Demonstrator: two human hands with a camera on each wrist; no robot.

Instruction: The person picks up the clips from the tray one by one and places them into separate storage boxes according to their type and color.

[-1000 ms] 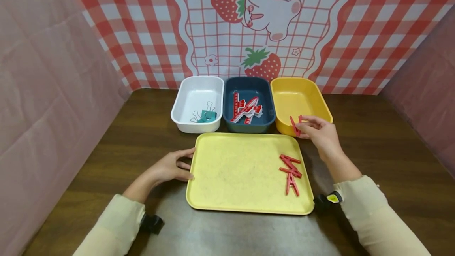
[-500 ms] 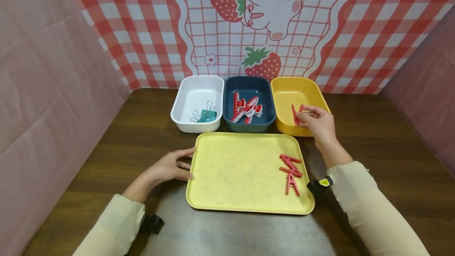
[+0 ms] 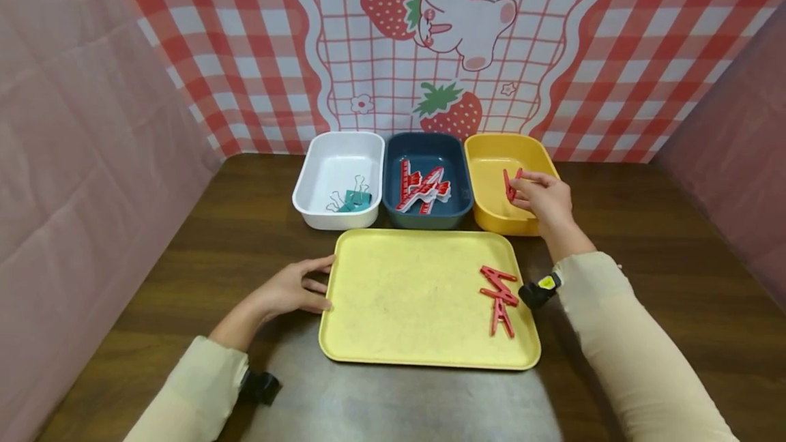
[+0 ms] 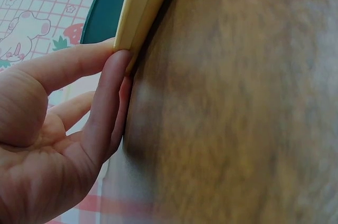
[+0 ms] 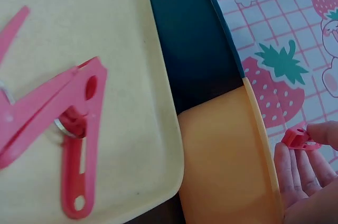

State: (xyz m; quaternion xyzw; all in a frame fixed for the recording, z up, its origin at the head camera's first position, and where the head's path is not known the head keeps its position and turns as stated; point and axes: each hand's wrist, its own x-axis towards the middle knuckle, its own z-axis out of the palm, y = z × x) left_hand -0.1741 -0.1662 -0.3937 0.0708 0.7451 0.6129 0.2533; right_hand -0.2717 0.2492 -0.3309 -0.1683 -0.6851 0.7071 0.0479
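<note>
My right hand (image 3: 543,202) pinches a red clothespin (image 3: 511,184) over the yellow bin (image 3: 510,225); the right wrist view also shows this clothespin (image 5: 297,137) between thumb and fingers. Several more red clothespins (image 3: 500,299) lie near the right side of the pale yellow tray (image 3: 411,292). Along the tray's left edge rests my left hand (image 3: 288,288), its fingers spread and fairly straight. Seen from the left wrist, fingertips (image 4: 117,57) touch the tray's rim (image 4: 140,7).
A white bin (image 3: 338,220) holding teal binder clips (image 3: 356,200) stands at the back left. The dark blue bin (image 3: 430,221) beside it holds red and white clips (image 3: 424,186). A checked cloth (image 3: 258,53) hangs behind the bins.
My right hand has carried the clothespin from the yellow bin's front rim up and inward over the bin. My left hand stays at the tray's edge.
</note>
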